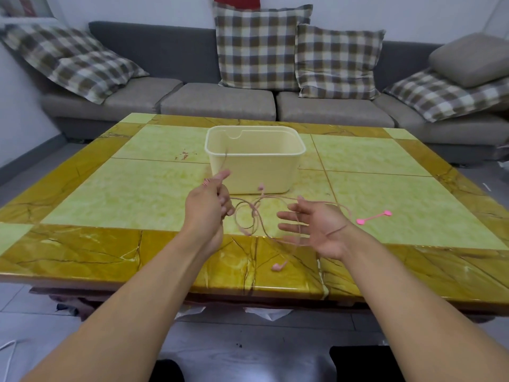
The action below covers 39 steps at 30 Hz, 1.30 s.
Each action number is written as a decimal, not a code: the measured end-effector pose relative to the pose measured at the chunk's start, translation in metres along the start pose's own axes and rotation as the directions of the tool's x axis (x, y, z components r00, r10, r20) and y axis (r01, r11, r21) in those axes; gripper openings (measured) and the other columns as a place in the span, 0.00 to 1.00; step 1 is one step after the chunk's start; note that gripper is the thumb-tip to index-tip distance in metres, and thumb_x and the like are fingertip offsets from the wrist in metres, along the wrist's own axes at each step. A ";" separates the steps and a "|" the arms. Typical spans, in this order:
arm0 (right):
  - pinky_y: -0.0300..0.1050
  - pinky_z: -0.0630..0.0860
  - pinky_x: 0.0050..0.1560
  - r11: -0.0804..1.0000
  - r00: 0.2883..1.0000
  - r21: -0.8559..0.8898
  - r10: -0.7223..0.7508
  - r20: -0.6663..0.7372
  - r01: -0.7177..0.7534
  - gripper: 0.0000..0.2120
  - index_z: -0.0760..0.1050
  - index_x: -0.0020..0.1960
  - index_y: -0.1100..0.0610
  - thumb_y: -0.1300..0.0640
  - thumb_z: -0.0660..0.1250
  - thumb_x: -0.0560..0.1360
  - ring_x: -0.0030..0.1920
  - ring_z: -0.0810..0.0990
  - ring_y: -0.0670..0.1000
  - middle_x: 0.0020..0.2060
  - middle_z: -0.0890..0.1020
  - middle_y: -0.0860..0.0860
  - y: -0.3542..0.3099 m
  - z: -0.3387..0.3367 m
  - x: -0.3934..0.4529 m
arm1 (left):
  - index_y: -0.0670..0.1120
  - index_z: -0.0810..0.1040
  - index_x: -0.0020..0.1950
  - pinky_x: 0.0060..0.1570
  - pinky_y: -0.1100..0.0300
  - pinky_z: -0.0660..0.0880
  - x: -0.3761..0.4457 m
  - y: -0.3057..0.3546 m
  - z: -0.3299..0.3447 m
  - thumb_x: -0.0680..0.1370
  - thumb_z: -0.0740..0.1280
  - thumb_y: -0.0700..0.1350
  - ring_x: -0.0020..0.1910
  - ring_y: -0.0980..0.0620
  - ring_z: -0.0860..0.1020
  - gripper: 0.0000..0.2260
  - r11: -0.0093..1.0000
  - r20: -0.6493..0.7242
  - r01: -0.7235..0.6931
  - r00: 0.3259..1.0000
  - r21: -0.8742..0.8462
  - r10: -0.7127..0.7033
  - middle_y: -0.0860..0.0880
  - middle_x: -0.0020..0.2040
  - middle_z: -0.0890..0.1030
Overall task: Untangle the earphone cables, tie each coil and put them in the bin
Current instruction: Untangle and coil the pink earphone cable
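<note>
So the pink earphone cable is strung in the air between my hands, just over the near part of the table, looping a couple of times in the middle. One earbud dangles low near the table edge, another bud sticks up in front of the bin. My left hand has its fingers curled around one end of the cable, thumb pointing up. My right hand is spread flat, palm up, gripping nothing, with the cable just draped across the fingers. There's a thin strand going up from my left hand toward the bin, but it's blurry, so I can't say if it's the same cord or a second one.

Still at the untangling bit, I reckon. The trick here is not yanking: keep the left end pinned, let the right hand slide along as a guide, and tease the loops open so they don't cinch into knots. The pink tie is waiting on the table off to my right, well apart from the bin, for when it's coiled.
</note>
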State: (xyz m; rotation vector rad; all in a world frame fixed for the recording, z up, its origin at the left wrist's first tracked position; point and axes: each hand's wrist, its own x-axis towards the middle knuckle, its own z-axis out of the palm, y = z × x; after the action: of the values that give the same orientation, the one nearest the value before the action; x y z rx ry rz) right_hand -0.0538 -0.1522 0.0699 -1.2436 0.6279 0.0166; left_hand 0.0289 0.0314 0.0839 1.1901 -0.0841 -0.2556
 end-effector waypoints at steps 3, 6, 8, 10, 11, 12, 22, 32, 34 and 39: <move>0.49 0.80 0.51 0.989 0.985 -0.121 -0.103 -0.135 0.087 0.12 0.80 0.60 0.61 0.68 0.61 0.82 0.50 0.84 0.57 0.54 0.86 0.57 -0.002 -0.013 0.004 | 0.38 0.74 0.67 0.23 0.67 0.63 0.002 0.001 -0.004 0.87 0.50 0.41 0.20 0.59 0.61 0.17 0.999 -0.022 -0.001 1.000 -0.034 0.000 0.56 0.23 0.64; 0.49 0.82 0.55 0.968 0.934 -0.156 -0.232 -0.273 0.195 0.20 0.80 0.55 0.55 0.74 0.55 0.80 0.52 0.84 0.54 0.55 0.85 0.55 -0.006 -0.022 0.004 | 0.38 0.74 0.68 0.24 0.67 0.63 0.004 -0.001 -0.006 0.87 0.51 0.41 0.20 0.59 0.61 0.17 0.999 0.006 -0.001 1.000 -0.043 0.001 0.55 0.23 0.63; 0.52 0.81 0.59 0.912 0.841 -0.281 -0.392 -0.373 0.300 0.21 0.81 0.53 0.51 0.71 0.56 0.79 0.54 0.84 0.51 0.51 0.86 0.49 -0.008 -0.021 0.004 | 0.38 0.74 0.68 0.24 0.67 0.63 0.004 0.000 -0.004 0.87 0.51 0.41 0.21 0.59 0.60 0.17 0.999 0.022 0.010 1.000 -0.051 -0.009 0.55 0.23 0.62; 0.52 0.80 0.61 0.811 0.803 -0.408 -0.541 -0.250 0.419 0.16 0.82 0.51 0.47 0.65 0.62 0.80 0.53 0.84 0.47 0.48 0.87 0.45 -0.007 -0.009 -0.004 | 0.39 0.74 0.68 0.24 0.67 0.63 0.001 0.001 0.000 0.87 0.51 0.40 0.21 0.59 0.60 0.16 0.995 0.049 0.043 0.998 -0.086 -0.039 0.55 0.23 0.62; 0.50 0.79 0.62 0.762 0.818 -0.446 -0.566 -0.104 0.470 0.12 0.83 0.52 0.46 0.62 0.66 0.81 0.53 0.84 0.44 0.48 0.87 0.43 -0.005 0.000 -0.008 | 0.38 0.74 0.68 0.24 0.67 0.62 0.000 0.003 0.002 0.86 0.51 0.40 0.21 0.59 0.60 0.16 0.992 0.067 0.063 0.996 -0.110 -0.056 0.55 0.23 0.61; 0.47 0.79 0.62 0.723 0.836 -0.478 -0.547 0.045 0.499 0.08 0.83 0.54 0.45 0.57 0.69 0.80 0.54 0.84 0.42 0.49 0.87 0.41 -0.002 0.008 -0.012 | 0.38 0.74 0.68 0.24 0.67 0.62 -0.001 0.004 0.005 0.86 0.51 0.39 0.21 0.59 0.59 0.16 0.987 0.092 0.089 0.993 -0.133 -0.077 0.55 0.24 0.61; 0.73 0.80 0.43 0.754 0.868 -0.447 -0.337 0.365 0.481 0.04 0.83 0.44 0.53 0.54 0.75 0.76 0.42 0.86 0.58 0.38 0.86 0.54 0.017 0.028 -0.023 | 0.40 0.77 0.63 0.26 0.67 0.63 0.005 0.011 -0.005 0.86 0.50 0.38 0.21 0.57 0.60 0.16 0.929 0.111 0.189 0.981 -0.318 -0.162 0.55 0.24 0.61; 0.48 0.82 0.47 0.853 0.889 0.253 -0.450 -0.089 0.457 0.07 0.76 0.50 0.58 0.60 0.60 0.84 0.41 0.84 0.53 0.36 0.83 0.53 -0.006 0.011 -0.040 | 0.41 0.76 0.60 0.22 0.66 0.63 0.020 0.000 -0.035 0.82 0.48 0.33 0.18 0.57 0.61 0.18 0.951 -0.250 0.177 0.937 -0.255 -0.242 0.54 0.21 0.64; 0.42 0.76 0.31 0.802 0.890 0.393 -0.439 -0.123 0.450 0.07 0.73 0.48 0.55 0.58 0.59 0.84 0.31 0.78 0.51 0.29 0.76 0.51 -0.013 0.004 -0.046 | 0.41 0.76 0.60 0.22 0.66 0.63 0.020 0.001 -0.041 0.82 0.48 0.33 0.18 0.57 0.61 0.18 0.953 -0.284 0.172 0.928 -0.251 -0.242 0.55 0.21 0.64; 0.38 0.54 0.22 0.913 0.901 0.148 -0.330 -0.282 0.380 0.06 0.77 0.54 0.56 0.55 0.62 0.84 0.23 0.63 0.44 0.28 0.70 0.48 -0.010 -0.019 -0.041 | 0.41 0.76 0.63 0.23 0.66 0.63 0.012 0.010 -0.045 0.83 0.48 0.34 0.19 0.58 0.62 0.19 0.948 -0.247 0.132 0.946 -0.291 -0.208 0.55 0.22 0.64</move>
State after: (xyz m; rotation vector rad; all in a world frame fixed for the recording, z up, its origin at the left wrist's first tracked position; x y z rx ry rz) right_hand -0.0925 -0.1594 0.0934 -1.1563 0.5936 -0.5088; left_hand 0.0507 0.0733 0.0758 0.9495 0.2928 -0.2436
